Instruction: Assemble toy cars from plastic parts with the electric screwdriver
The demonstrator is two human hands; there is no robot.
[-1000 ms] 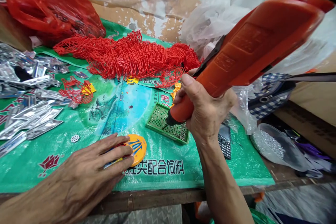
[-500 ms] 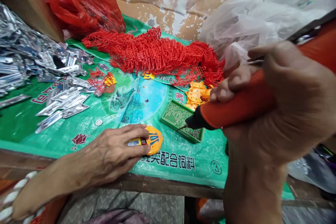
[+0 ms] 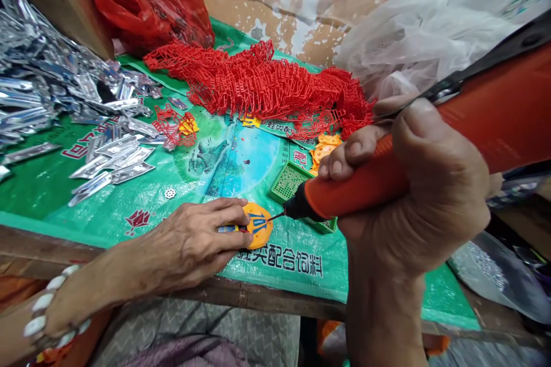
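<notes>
My left hand presses a yellow-orange plastic piece with blue markings down on the sheet, its fingers closed over the narrower end; it looks like a toy part. In my right hand is an orange electric screwdriver with a black nose. The bit's tip meets the rounded right end of the plastic piece. Behind the screwdriver's nose sits a green screw tray, partly hidden, with small screws and rows of holes. Yellow-orange plastic parts lie just beyond the tray.
A heap of red plastic frames stretches across the back. Shiny silver parts pile up at the left, beside a red plastic bag. A clear bag of small metal pieces lies at the right. Green printed sheeting covers the table.
My right hand has brought the screwdriver's bit from the screw tray leftward and down onto the plastic piece. My left hand still holds that piece. The view has shifted slightly.
</notes>
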